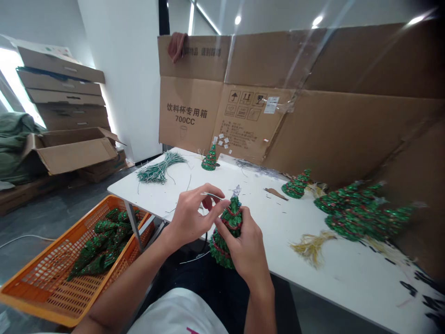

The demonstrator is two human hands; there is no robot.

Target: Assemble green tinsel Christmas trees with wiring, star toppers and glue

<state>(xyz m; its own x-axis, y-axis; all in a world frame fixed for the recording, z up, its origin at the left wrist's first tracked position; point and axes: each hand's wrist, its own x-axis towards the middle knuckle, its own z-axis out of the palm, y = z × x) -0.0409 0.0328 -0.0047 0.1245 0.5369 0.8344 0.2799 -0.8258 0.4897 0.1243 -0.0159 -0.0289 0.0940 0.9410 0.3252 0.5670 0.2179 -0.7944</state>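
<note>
Our right hand (247,253) wraps around a small glittery tree (226,232), its fingers curled behind and its thumb pressed against the front, holding it over our lap, just off the desk's edge. The tree is a green sequinned cone, ringed with red garland, with a small silvery tuft at its tip. Our left hand (192,218) is half closed just beside it, thumb and fingertips pinching a thin wire (212,195) that reaches toward the tree's top.

On the white desk (347,273) ahead of us lie a bundle of green wires (160,169), two smaller trees (209,158) (296,184), a heap of green trees (361,213) and a gold tassel (311,248). To our left, an orange basket (34,278) holds green cones (100,243). Flattened cardboard (313,130) stands behind the desk.
</note>
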